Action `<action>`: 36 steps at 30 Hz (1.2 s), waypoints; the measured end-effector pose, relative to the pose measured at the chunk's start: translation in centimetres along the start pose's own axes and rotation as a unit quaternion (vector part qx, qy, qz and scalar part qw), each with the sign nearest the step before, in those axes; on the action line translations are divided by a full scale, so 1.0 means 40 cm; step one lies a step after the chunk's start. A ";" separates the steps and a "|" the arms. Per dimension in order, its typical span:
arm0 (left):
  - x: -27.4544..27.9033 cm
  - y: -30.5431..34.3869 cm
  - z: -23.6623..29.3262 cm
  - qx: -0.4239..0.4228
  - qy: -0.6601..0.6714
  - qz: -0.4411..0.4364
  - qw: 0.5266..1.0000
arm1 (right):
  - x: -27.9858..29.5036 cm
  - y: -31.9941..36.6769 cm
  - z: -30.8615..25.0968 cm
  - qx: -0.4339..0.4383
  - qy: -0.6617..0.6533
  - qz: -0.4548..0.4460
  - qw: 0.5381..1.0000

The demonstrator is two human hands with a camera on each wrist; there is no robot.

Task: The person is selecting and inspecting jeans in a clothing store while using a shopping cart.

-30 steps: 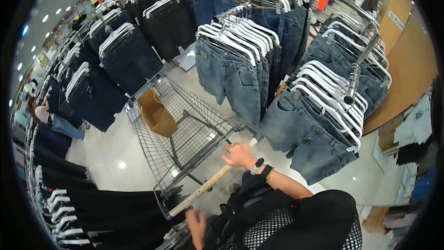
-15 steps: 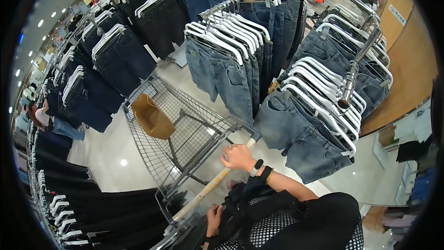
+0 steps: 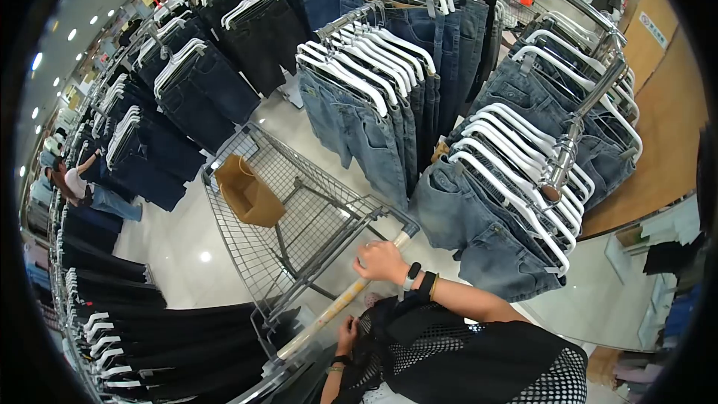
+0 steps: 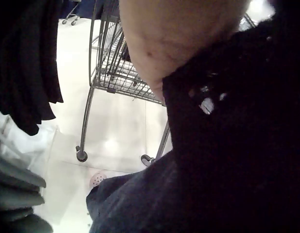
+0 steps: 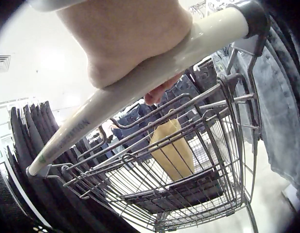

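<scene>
Right hand (image 3: 381,261) grips the cart handle (image 3: 321,317); left hand (image 3: 347,335) is by my black top (image 3: 456,348), can't tell if holding. Cart (image 3: 245,247) stands ahead, brown bag (image 3: 258,198) inside. One-handed, I should steer slowly, clear of the denim shorts (image 3: 502,260).

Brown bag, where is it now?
In the head view, the brown bag is left of centre, inside the shopping cart, near the end opposite the pale handle.
</scene>
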State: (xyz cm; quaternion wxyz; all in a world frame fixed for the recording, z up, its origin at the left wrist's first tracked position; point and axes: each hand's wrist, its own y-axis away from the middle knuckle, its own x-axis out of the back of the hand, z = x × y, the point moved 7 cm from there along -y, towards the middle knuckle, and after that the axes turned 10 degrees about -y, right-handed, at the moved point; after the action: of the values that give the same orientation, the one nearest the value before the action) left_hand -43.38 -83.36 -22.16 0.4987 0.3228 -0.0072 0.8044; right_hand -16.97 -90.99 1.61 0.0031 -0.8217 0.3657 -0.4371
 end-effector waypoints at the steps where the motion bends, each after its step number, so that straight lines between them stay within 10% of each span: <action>1: -0.001 -0.009 -0.001 0.013 -0.056 -0.017 0.998 | 0.002 0.001 -0.002 0.009 -0.010 0.009 1.000; 9: -0.034 -0.061 0.007 -0.010 -0.027 -0.030 0.999 | 0.017 -0.008 -0.004 0.028 -0.007 -0.030 0.999; 11: -0.037 -0.052 -0.025 0.016 -0.012 -0.065 0.998 | 0.076 0.006 -0.036 0.149 -0.156 0.060 0.974; 20: 0.039 0.096 -0.174 0.142 -0.015 -0.187 0.972 | 0.156 0.251 0.106 0.032 -0.114 -0.004 0.993; 25: 0.254 0.181 0.115 0.046 -0.057 -0.238 0.968 | 0.487 0.274 0.108 -0.092 0.022 0.212 0.973; 28: 0.400 0.206 0.559 0.116 -0.094 -0.216 0.965 | 0.663 0.331 0.058 -0.140 0.078 0.371 0.915; 32: 0.453 0.116 0.544 0.011 0.004 -0.093 0.996 | 0.770 0.367 -0.026 -0.128 0.207 0.408 0.880; 36: 0.449 0.079 0.580 -0.167 -0.199 0.011 0.966 | 0.768 0.376 0.020 -0.229 0.211 0.363 0.878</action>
State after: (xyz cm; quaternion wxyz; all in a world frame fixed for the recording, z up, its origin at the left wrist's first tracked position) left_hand -39.33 -78.33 6.63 0.5251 0.3882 -0.2442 0.7169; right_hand -14.65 -120.80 18.22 -0.1042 -0.4974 0.7199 -0.4726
